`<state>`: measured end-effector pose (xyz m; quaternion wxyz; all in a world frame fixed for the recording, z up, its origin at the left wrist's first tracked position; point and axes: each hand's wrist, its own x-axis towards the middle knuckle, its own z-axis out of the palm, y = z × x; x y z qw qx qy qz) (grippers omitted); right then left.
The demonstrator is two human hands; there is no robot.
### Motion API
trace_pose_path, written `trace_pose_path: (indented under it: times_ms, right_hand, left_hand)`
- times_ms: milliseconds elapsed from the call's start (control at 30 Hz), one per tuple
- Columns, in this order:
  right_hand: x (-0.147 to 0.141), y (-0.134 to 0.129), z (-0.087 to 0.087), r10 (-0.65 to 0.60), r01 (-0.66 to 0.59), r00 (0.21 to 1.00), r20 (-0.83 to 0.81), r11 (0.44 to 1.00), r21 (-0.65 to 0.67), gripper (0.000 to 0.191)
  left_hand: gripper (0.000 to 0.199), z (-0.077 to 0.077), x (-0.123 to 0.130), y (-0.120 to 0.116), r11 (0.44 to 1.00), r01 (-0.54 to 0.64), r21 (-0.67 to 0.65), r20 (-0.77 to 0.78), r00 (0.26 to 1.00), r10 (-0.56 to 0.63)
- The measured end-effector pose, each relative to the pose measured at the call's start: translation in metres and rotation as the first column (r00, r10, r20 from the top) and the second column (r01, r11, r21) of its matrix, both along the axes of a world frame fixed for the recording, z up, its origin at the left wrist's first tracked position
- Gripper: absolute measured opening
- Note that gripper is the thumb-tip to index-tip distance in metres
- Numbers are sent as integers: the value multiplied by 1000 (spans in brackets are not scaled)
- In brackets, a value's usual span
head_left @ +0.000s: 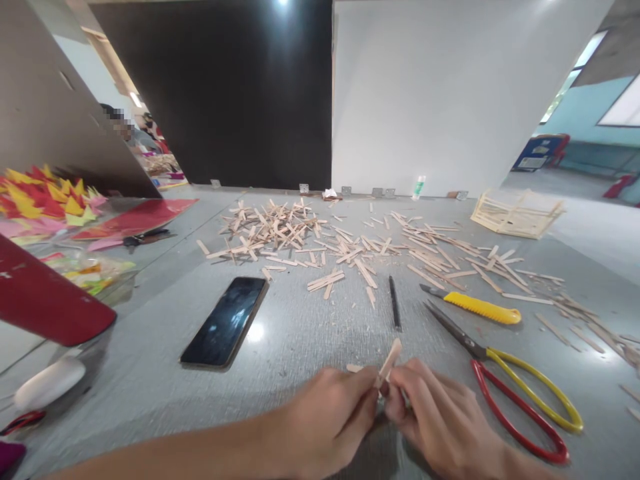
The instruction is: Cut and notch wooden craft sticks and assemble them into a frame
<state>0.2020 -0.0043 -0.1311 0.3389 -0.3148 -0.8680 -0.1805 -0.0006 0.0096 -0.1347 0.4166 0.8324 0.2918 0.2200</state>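
Note:
Close to the front of the grey table, my left hand point(333, 420) and my right hand point(440, 413) meet, fingertips pinched. Between them a flat wooden stick point(389, 360) with a rounded end points up and away. Both hands grip it near its lower part, which the fingers hide. A second pale stick end point(355, 368) shows by the left fingers; whether it is held or lies on the table, I cannot tell. Right of my right hand lie scissors point(485, 351) with one red and one yellow handle, blades apart. Beyond are a yellow cutter knife point(480, 307) and a black pen point(395, 303).
A heap of cut wooden sticks point(275, 230) spreads across the table's middle. A phone point(225, 323) lies left. At the back right stands a small stick frame point(517, 215), near a glue stick point(419, 187). A red cylinder point(50, 290) and folded paper point(45, 197) are far left.

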Motion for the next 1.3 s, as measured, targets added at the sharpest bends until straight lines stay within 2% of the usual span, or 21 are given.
trace_pose_path:
  times_ms: [67,167,233,367,433,533,567,633,700,1033,1300]
  right_hand:
    - [2,-1,-1,-15,8,998,-63,994,-110,22]
    - [9,-4,-2,35,-60,992,-119,977,-206,21]
    - [15,-6,-5,68,-98,989,-134,968,-229,20]
    - [23,-7,-9,46,-66,995,-93,970,-233,25]
    - [24,-6,-9,37,-61,995,-90,956,-286,27]
    - [26,-7,-12,13,-44,994,-109,957,-286,12]
    - [27,-7,-14,-12,-16,994,-105,965,-262,14]
    - [28,-8,-18,-54,32,994,-95,975,-219,30]
    - [29,-9,-21,-79,56,992,-94,971,-232,40]
    - [31,-8,-27,-112,85,991,-72,946,-314,49]
    - [27,-5,-18,-102,75,990,-92,962,-262,49]
  left_hand:
    - [29,2,-1,0,993,-75,-93,5,997,76]
    - [38,2,-2,2,958,-155,-240,50,984,172]
    - [41,0,-2,3,937,-179,-300,104,970,218]
    - [42,-1,-5,5,920,-180,-348,154,957,246]
    - [42,-1,-5,5,932,-201,-303,122,961,247]
    - [36,0,-4,4,953,-272,-132,109,952,287]
    - [33,0,-3,4,952,-296,-74,126,944,304]
    - [26,-1,-2,2,945,-326,14,171,932,319]
    - [24,-3,-2,1,936,-346,64,205,923,327]
    - [25,-8,-4,-4,894,-418,161,299,884,359]
    - [26,-10,-3,-4,896,-414,160,306,884,354]
